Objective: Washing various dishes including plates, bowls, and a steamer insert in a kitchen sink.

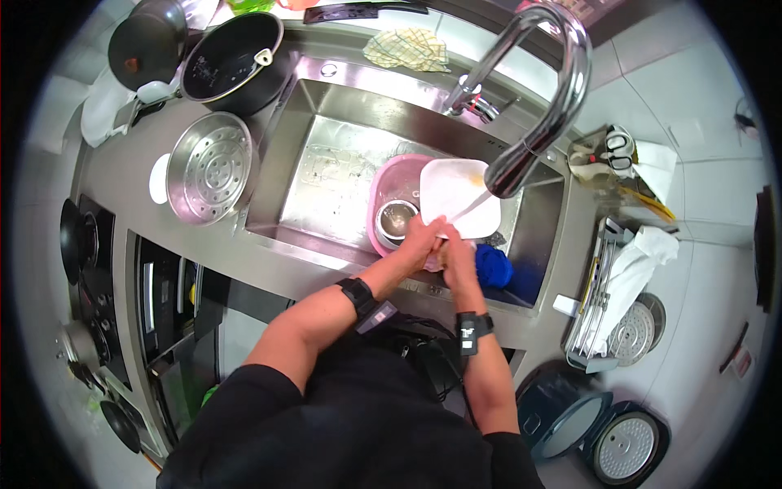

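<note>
Both hands are close together over the right part of the steel sink (pixel 330 183). Water from the chrome faucet (pixel 519 165) runs down towards them. My left hand (pixel 423 238) is at the near edge of a white rounded-square dish (pixel 455 189); its fingertips meet those of my right hand (pixel 459 263). What exactly the fingers grip is hard to make out; something pale and pinkish lies between and under them. Beneath the dish is a pink basin (pixel 382 183) with a round metal container (pixel 397 219) inside. A blue cloth or bag (pixel 493 266) lies beside my right hand.
Left of the sink stand a perforated steamer pan (pixel 211 168) and a black pot (pixel 232 61). A checked cloth (pixel 408 49) and a knife (pixel 342 12) lie behind the sink. On the right are a utensil holder (pixel 589 162), a metal rack (pixel 595 305) and an open rice cooker (pixel 568 422).
</note>
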